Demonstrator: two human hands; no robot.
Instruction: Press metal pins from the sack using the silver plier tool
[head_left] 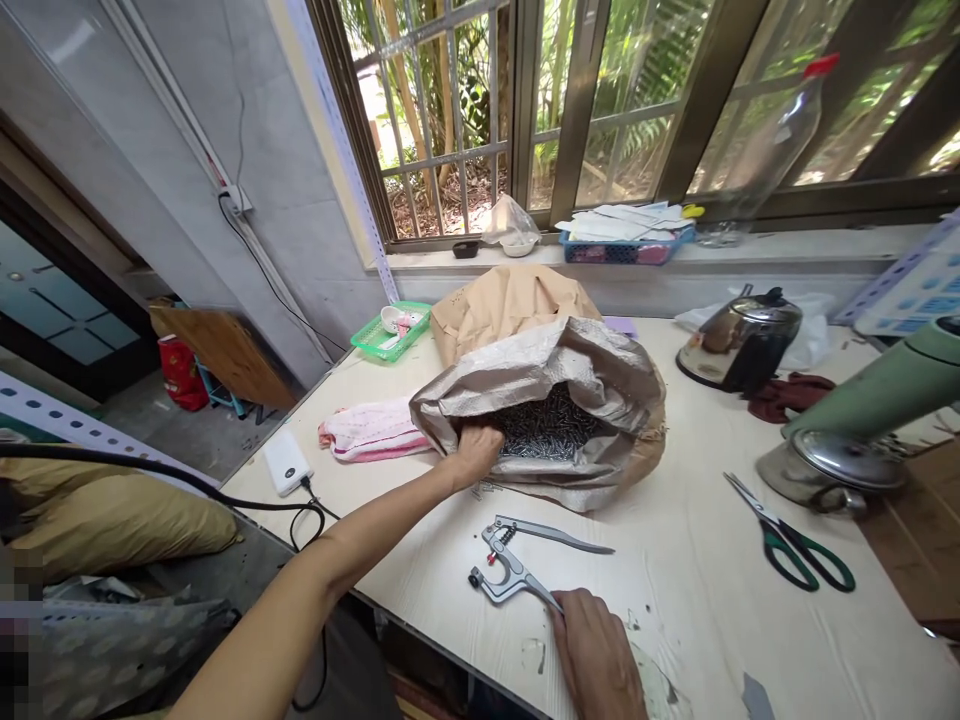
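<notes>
My left hand [478,450] reaches into the mouth of an open paper-lined sack [592,490]; its fingers are hidden in the sack's left side. Inside the sack lies a mass of small dark metal pieces [551,425], like screws or rivets. A few loose metal pieces [486,489] rest on the table just below the sack's rim. My right hand [596,650] is closed around one handle of the grey hand press pliers [514,575]. The pliers lie on the table with jaws to the left and handles spread, the upper handle free.
Scissors [787,540] with green-black handles lie to the right, near a lidded metal mug [832,470], a green flask [885,375] and a kettle [742,340]. At the left are a folded towel [375,430], a white power bank [286,462] with its cable, and a green basket [367,340].
</notes>
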